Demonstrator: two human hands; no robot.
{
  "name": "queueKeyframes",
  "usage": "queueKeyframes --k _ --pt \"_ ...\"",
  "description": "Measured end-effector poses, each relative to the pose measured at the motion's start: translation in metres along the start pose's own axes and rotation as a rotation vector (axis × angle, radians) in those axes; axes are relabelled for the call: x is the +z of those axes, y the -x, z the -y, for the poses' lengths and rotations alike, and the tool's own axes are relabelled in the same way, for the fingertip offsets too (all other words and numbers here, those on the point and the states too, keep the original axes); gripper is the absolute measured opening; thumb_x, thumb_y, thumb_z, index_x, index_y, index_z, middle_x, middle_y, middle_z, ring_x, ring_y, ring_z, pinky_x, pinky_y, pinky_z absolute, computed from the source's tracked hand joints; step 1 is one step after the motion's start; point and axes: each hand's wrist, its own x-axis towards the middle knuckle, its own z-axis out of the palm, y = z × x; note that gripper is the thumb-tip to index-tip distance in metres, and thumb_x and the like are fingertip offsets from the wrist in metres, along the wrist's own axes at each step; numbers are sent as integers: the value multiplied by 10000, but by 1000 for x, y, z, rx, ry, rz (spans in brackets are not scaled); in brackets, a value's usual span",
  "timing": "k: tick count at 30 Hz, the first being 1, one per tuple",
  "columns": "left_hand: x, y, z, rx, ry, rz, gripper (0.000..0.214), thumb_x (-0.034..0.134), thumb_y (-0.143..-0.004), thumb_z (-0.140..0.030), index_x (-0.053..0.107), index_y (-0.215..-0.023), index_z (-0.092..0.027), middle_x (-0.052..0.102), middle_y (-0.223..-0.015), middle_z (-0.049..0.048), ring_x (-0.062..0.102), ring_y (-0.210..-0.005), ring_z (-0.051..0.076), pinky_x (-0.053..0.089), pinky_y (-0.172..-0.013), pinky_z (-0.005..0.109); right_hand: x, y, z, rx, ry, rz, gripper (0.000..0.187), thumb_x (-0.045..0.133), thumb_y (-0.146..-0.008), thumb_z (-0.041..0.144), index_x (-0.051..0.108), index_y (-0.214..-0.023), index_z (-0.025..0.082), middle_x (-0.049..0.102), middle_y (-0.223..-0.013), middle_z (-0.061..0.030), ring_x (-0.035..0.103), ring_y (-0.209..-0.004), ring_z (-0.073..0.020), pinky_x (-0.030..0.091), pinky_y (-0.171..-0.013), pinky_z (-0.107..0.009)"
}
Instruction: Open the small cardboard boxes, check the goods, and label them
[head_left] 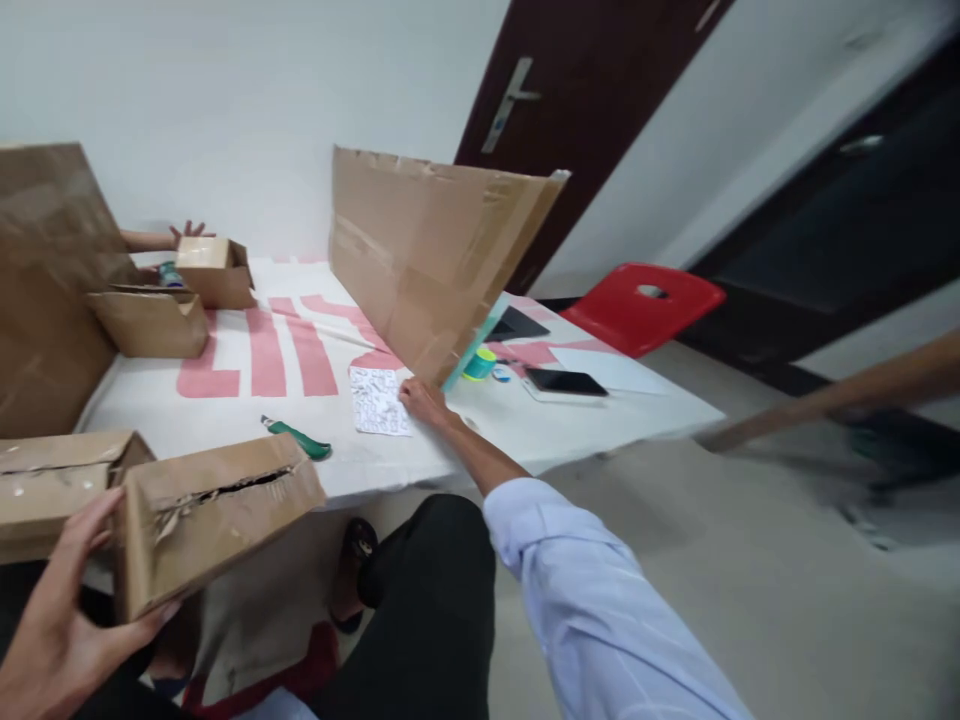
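Now, lower left of the frame: left hand grasps the near end of a cardboard box, thumb along the bottom edge, fingers at the top corner. Box tilts, its far end at the table's front edge; a ragged slit runs along the face turned upward. A second box sits just behind it, at the left edge.

Centre of the frame: right hand, fingers curled, at the right edge of a printed paper, by the foot of a standing cardboard panel. Cannot tell whether it pinches the paper or only rests there. Green knife lies on the table, left of the paper; tape roll right of the panel.

Handling, my judgement: one-ended grip lets the box twist, so thumb and fingers should stay spread wide across that end, clear of the torn slit, where pressure could widen it. Paper looks thin and creased; best taken lightly by its edge, wrist low, knuckles off the panel so it does not tip.

Upper left: another person's hand, fingers spread, above a small box.
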Motion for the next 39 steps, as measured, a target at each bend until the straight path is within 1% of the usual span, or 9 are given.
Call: queueKeyframes --k 3,7,12,15,19,24,27,32,39 --pt "0 1 -15 4 115 9 941 810 -780 -505 364 -1601 -394 490 -1621 74 555 -1444 399 513 -1187 594 -2 8 14 27 -9 -19 226 611 -855 207 624 -629 214 716 -850 -132 656 -908 -273 472 -837 -367" --pt "1 9 -25 1 202 31 956 833 -774 -403 369 -1605 -317 489 -1606 118 493 -1499 396 430 -1245 605 -15 23 33 29 -52 -95 279 555 -932 255 651 -674 210 725 -896 -160 666 -947 -274 481 -896 -397" --pt "7 17 -31 -4 289 16 1003 861 -731 -332 367 -1603 -287 484 -1604 129 496 -1492 379 427 -1242 577 -30 56 75 -91 -168 -185 262 507 -947 306 710 -819 201 749 -975 -160 680 -980 -291 524 -928 -427" --pt "11 19 -35 -7 335 9 1024 889 -695 -315 386 -1585 -266 489 -1593 145 492 -1486 391 404 -1245 587 -33 95 117 -235 -281 -176 329 487 -983 402 745 -960 200 758 -1072 -138 697 -1015 -276 567 -881 -395" --pt "16 24 -39 -6 386 2 1071 919 -667 -304 389 -1597 -261 463 -1601 170 453 -1505 419 382 -1242 609 -34 166 181 -496 -545 -152 355 529 -1019 507 762 -1087 248 737 -1118 -109 691 -1036 -271 599 -823 -395" --pt "20 33 -41 24 410 -4 1143 947 -642 -289 362 -1623 -270 431 -1619 172 411 -1523 421 345 -1266 613 -20 232 231 -665 -636 -97 277 591 -1020 483 762 -1128 294 719 -1122 -103 690 -1085 -282 592 -961 -463" --pt "21 37 -39 31 397 8 1206 963 -618 -276 327 -1643 -286 414 -1631 161 383 -1540 415 315 -1288 618 -7 244 239 -668 -633 -88 304 578 -1029 489 768 -1136 277 709 -1149 -110 677 -1126 -289 568 -1014 -491" --pt "25 40 -32 32 419 74 1236 927 -623 -198 281 -1671 -306 312 -1677 146 319 -1578 402 295 -1313 594 6 247 234 -630 -645 -128 341 547 -1046 493 768 -1157 258 688 -1172 -108 659 -1156 -285 541 -1045 -505" --pt "30 45 -37 93 429 63 1223 938 -595 -207 321 -1648 -283 387 -1616 150 370 -1529 387 318 -1302 586 9 256 218 -584 -634 -149 359 553 -1033 513 756 -1176 253 682 -1188 -111 653 -1159 -296 545 -1024 -506"
